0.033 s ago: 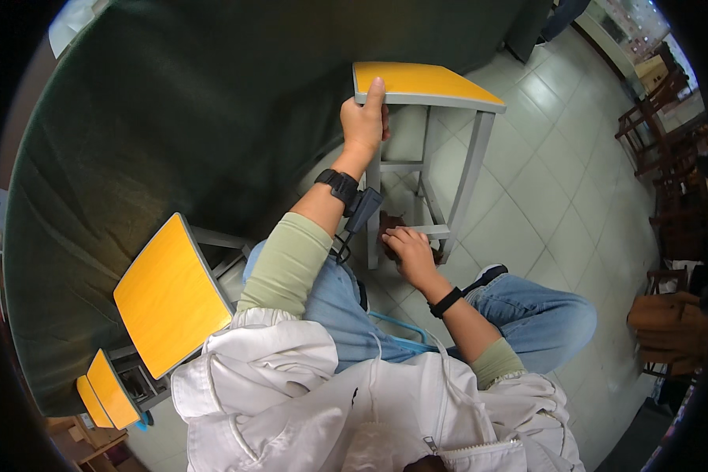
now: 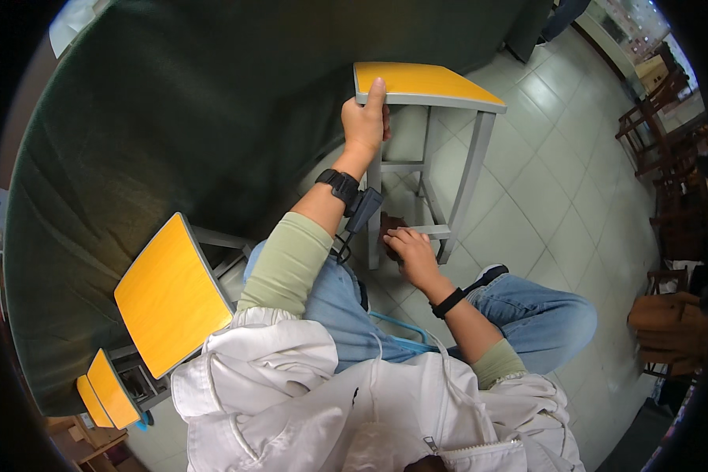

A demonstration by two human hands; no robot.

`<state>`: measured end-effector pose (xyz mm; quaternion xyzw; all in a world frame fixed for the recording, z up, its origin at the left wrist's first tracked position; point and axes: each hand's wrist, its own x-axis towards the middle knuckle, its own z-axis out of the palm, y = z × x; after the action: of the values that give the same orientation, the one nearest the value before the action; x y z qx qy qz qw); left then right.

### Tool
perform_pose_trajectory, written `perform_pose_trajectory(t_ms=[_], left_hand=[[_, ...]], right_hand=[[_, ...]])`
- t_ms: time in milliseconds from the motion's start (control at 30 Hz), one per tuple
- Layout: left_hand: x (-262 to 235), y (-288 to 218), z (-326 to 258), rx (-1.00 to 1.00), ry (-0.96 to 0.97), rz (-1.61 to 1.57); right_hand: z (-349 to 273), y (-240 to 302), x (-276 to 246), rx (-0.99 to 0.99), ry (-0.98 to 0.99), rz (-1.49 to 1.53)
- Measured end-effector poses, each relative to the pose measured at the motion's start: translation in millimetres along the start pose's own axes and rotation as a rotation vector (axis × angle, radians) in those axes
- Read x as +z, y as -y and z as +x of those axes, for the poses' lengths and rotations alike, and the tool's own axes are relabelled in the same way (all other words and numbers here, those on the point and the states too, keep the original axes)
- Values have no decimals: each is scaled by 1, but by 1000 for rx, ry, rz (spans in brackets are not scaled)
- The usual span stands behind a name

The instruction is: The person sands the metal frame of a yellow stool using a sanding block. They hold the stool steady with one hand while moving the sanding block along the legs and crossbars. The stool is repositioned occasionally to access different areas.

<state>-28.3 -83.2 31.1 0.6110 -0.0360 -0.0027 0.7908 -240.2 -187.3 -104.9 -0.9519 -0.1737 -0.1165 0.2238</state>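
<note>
Yellow and edged in grey, the seat (image 2: 429, 80) of our metal-framed stool (image 2: 471, 177) faces us on the pale tiled floor (image 2: 558, 157), near a dark green cloth (image 2: 212, 94) that hangs to the left. Our left hand (image 2: 362, 124) grips the near left corner of that seat, thumb laid along the top face and fingers curled beneath the rim. Lower down, our right hand (image 2: 414, 253) lies by the end of the stool's low crossbar (image 2: 433, 232), its fingers bent over a reddish-brown bundle (image 2: 389, 223) that they partly hide; we cannot tell whether they clasp it or merely rest on it. We wear a black wristband (image 2: 338, 185) with a dark grey device (image 2: 363, 208) on the left wrist, and a slimmer black band (image 2: 448, 302) on the right. Beside us on the left stands a second yellow-topped stool (image 2: 173, 295), and beyond it two more yellow seats (image 2: 112, 389) sit close together. Far to the right, dark brown wooden chairs (image 2: 645, 134) stand well apart from our stool.
</note>
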Motion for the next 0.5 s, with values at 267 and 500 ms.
perform_pose_trajectory(t_ms=[267, 500], left_hand=[[-4, 1, 4, 6, 50, -24], [-3, 1, 11, -34, 43, -55]], right_hand=[[17, 6, -36, 282, 41, 413], [58, 23, -18, 117, -202, 202]])
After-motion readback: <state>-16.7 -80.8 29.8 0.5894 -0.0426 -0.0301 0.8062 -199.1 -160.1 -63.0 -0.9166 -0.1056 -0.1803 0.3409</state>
